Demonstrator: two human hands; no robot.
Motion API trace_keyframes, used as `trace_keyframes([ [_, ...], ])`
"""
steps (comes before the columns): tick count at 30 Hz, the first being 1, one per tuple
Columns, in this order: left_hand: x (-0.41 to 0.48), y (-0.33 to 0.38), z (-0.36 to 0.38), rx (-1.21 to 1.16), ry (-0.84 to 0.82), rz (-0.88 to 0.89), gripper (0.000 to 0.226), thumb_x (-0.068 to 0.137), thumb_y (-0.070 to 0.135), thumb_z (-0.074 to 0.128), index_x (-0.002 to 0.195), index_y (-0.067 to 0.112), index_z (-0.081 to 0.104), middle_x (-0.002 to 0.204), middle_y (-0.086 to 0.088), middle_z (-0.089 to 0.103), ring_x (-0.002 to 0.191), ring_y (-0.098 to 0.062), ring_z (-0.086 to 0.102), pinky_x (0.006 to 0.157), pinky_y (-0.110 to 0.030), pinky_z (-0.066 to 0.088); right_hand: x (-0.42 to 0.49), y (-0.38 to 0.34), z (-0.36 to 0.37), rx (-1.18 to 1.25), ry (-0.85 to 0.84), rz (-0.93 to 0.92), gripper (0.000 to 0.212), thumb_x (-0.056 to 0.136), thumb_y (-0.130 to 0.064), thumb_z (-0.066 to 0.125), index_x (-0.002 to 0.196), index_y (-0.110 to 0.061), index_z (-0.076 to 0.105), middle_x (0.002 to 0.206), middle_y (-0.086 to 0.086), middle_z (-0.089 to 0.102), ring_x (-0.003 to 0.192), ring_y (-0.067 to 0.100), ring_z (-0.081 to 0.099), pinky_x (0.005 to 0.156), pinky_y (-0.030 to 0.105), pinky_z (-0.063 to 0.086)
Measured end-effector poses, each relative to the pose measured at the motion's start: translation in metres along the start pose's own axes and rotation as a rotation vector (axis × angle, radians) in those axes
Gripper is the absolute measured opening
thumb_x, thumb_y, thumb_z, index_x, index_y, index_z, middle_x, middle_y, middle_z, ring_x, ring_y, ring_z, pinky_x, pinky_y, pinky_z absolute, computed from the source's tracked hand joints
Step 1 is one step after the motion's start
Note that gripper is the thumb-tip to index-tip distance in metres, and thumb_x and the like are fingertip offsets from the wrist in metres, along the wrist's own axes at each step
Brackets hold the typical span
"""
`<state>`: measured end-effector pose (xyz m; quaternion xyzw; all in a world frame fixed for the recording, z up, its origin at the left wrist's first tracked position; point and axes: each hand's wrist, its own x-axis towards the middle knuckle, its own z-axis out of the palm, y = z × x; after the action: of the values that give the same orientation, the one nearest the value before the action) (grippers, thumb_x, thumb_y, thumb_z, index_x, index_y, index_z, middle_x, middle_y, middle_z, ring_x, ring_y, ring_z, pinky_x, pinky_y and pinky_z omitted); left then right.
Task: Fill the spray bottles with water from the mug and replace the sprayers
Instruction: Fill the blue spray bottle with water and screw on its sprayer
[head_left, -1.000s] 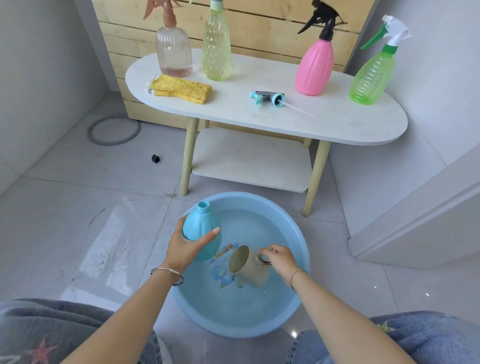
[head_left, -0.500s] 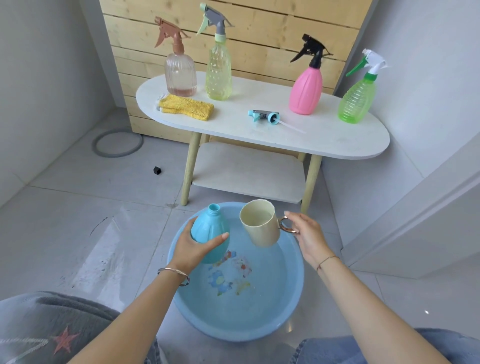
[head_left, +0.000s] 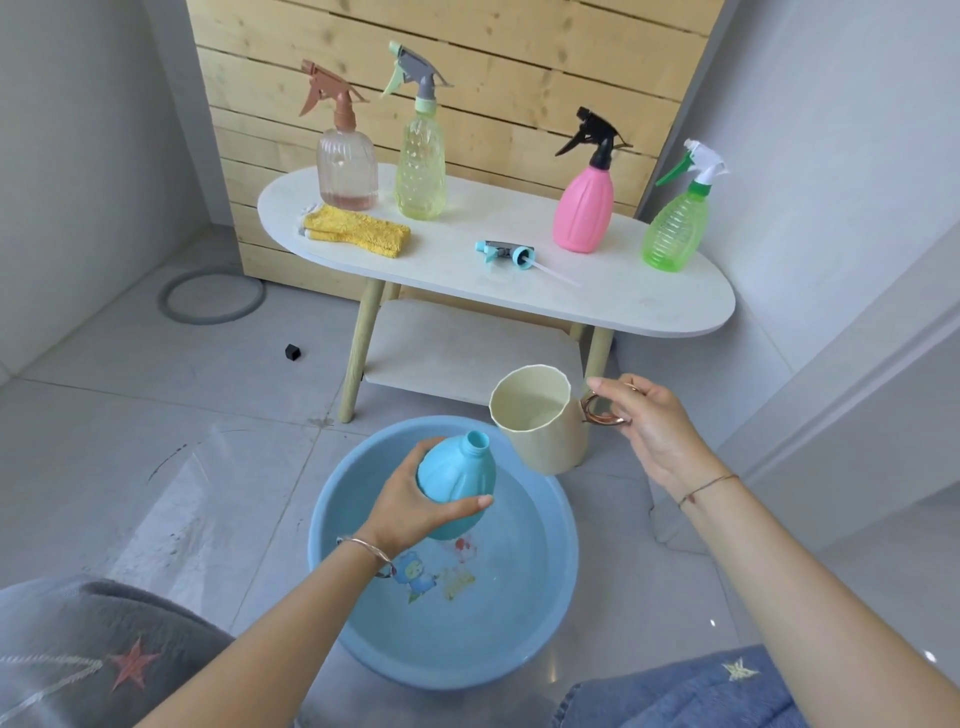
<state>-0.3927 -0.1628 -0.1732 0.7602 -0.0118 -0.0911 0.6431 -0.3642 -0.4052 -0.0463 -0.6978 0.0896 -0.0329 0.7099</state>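
Left hand (head_left: 415, 512) grips the blue bottle (head_left: 457, 473) round its belly, fingers and thumb curled about it, above the basin (head_left: 551, 597) at centre frame. The bottle's long axis leans slightly right, its open neck pointing up toward the mug (head_left: 540, 421). Right hand (head_left: 644, 421) pinches the mug's copper handle; the mug is near upright, mouth up, water inside, just right of the bottle's neck. On the table (head_left: 623, 291), upper centre, the loose sprayer (head_left: 506, 253) lies flat, tube pointing lower right.
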Motion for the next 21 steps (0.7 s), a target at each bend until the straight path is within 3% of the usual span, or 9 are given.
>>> trace_keyframes([
  [5, -0.001, 0.001, 0.003, -0.008, -0.006, 0.013, 0.085, 0.043, 0.062, 0.085, 0.117, 0.040, 0.051, 0.110, 0.012, 0.063, 0.097, -0.006, 0.063, 0.072, -0.018, 0.053, -0.004, -0.014, 0.003, -0.045, -0.020, -0.034, 0.047, 0.077, -0.014, 0.074, 0.047, -0.023, 0.039, 0.051, -0.006, 0.029, 0.053, 0.011, 0.035, 0.077, 0.034, 0.031],
  [8, -0.001, 0.000, 0.001, 0.003, -0.002, 0.006, 0.087, 0.042, 0.063, 0.085, 0.119, 0.038, 0.051, 0.110, 0.012, 0.063, 0.097, -0.007, 0.063, 0.072, -0.018, 0.054, -0.009, -0.017, 0.008, -0.125, -0.040, -0.067, 0.041, 0.066, -0.025, 0.079, 0.048, -0.023, 0.043, 0.066, 0.009, 0.038, 0.070, 0.021, 0.044, 0.076, 0.032, 0.034],
  [12, 0.000, 0.001, 0.000, 0.007, 0.023, 0.019, 0.087, 0.043, 0.062, 0.085, 0.119, 0.037, 0.052, 0.109, 0.012, 0.063, 0.097, -0.006, 0.063, 0.072, -0.018, 0.053, -0.011, -0.021, 0.014, -0.197, -0.016, -0.124, 0.039, 0.076, -0.015, 0.076, 0.055, -0.015, 0.042, 0.063, 0.008, 0.043, 0.064, 0.016, 0.045, 0.067, 0.027, 0.036],
  [16, 0.000, -0.001, -0.001, 0.017, 0.039, 0.033, 0.087, 0.042, 0.063, 0.084, 0.119, 0.037, 0.052, 0.109, 0.013, 0.063, 0.098, -0.006, 0.063, 0.076, -0.022, 0.054, -0.013, -0.022, 0.016, -0.251, -0.014, -0.156, 0.037, 0.075, -0.014, 0.076, 0.057, -0.013, 0.044, 0.059, 0.006, 0.050, 0.067, 0.018, 0.053, 0.071, 0.030, 0.040],
  [21, 0.000, -0.005, -0.001, 0.036, 0.040, 0.024, 0.085, 0.042, 0.062, 0.084, 0.117, 0.038, 0.051, 0.108, 0.012, 0.063, 0.097, -0.008, 0.063, 0.075, -0.023, 0.055, -0.014, -0.023, 0.019, -0.301, -0.013, -0.174, 0.036, 0.077, -0.008, 0.074, 0.060, -0.010, 0.042, 0.058, 0.006, 0.053, 0.057, 0.011, 0.060, 0.070, 0.027, 0.043],
])
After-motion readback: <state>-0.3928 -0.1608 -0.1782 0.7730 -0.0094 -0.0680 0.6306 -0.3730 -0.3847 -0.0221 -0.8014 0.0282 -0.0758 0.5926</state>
